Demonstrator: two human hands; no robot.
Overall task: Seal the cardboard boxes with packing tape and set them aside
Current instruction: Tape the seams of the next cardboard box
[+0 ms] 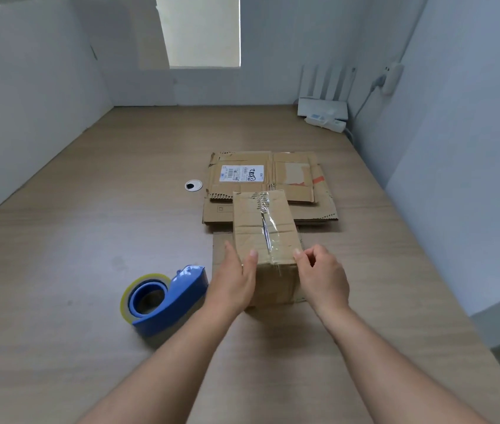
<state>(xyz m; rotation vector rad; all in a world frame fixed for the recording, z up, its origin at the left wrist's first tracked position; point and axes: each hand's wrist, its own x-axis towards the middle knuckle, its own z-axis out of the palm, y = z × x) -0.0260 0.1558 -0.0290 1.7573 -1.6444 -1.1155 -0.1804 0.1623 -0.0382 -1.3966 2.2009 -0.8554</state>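
Head view: the cardboard box stands straight ahead of the person, between the two hands, near the middle of the tabletop. Its long axis runs away from the body. The left hand lies with straight fingers flat against the box's left side and its thumb up on the top edge. The right hand sits at the near right top corner with its fingers curled. Its thumb and forefinger meet at the edge, but whether they pinch the tape end or merely touch the cardboard cannot be told. Both hands are about equally near, so a lift to set the box aside would probably start from this two-sided hold (the left already has the broader contact).

The box is small, brown and creased, with its flaps closed. A strip of clear packing tape runs along the top seam, wrinkled at the far end and folding down over the near face. It looks sealed on top.

Just behind it lie flattened cardboard boxes in a stack. A blue tape dispenser rests on the tabletop to the left, near the left wrist.
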